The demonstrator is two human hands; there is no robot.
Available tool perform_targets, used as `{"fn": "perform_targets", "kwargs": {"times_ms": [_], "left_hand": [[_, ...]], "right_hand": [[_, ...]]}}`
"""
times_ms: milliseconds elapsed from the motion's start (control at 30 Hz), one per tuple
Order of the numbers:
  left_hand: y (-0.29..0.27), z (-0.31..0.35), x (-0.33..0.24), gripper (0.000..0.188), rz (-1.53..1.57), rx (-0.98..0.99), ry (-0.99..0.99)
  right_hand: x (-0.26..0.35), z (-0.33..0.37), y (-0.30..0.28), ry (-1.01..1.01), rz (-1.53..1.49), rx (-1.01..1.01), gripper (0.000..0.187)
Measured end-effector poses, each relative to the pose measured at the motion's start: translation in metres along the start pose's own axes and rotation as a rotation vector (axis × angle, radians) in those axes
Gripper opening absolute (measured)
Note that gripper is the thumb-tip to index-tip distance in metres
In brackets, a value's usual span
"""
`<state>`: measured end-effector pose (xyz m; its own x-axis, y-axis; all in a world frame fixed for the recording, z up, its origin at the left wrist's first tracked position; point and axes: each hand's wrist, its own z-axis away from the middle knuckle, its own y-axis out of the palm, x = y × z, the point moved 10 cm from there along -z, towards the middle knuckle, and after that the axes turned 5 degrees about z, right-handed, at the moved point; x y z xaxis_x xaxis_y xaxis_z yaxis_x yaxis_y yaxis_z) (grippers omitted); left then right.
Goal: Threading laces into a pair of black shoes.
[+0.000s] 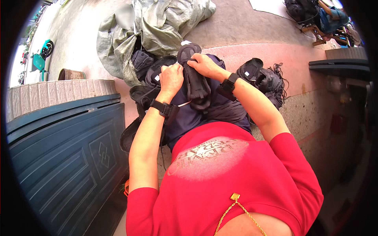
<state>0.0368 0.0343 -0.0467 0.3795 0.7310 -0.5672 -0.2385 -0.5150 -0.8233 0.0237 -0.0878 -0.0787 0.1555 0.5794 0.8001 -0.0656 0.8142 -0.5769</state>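
A black shoe upper lies lengthwise over my lap, its mesh tongue pointing away from me. My right hand grips its far part, fingers bent over the top edge. Just left of it, my left hand is closed in a fist beside the upper; whatever it may hold is hidden. A thin white strip shows between my left wrist and the upper. Dark laces are spread across my thigh. More black shoe uppers are heaped by my left knee.
Beyond my knees slumps a grey-green woven sack. Another black upper and a tangle of dark laces sit on the right. A blue panelled door stands at left, near a brown pot. A loaded wooden chair is far right.
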Motion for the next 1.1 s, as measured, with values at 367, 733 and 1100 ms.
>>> {"fn": "perform_targets", "kwargs": {"times_ms": [367, 733, 1100], "left_hand": [[-0.002, 0.002, 0.019, 0.022, 0.31, -0.118, -0.189], [0.02, 0.004, 0.0, 0.043, 0.333, 0.346, -0.055], [0.019, 0.005, 0.004, 0.031, 0.384, 0.189, 0.017]], "right_hand": [[0.0, 0.009, -0.004, 0.037, -0.121, -0.034, 0.03], [0.031, 0.032, -0.006, -0.083, 0.322, -0.1, 0.019], [0.049, 0.038, 0.007, -0.356, 0.566, -0.187, 0.012]]}}
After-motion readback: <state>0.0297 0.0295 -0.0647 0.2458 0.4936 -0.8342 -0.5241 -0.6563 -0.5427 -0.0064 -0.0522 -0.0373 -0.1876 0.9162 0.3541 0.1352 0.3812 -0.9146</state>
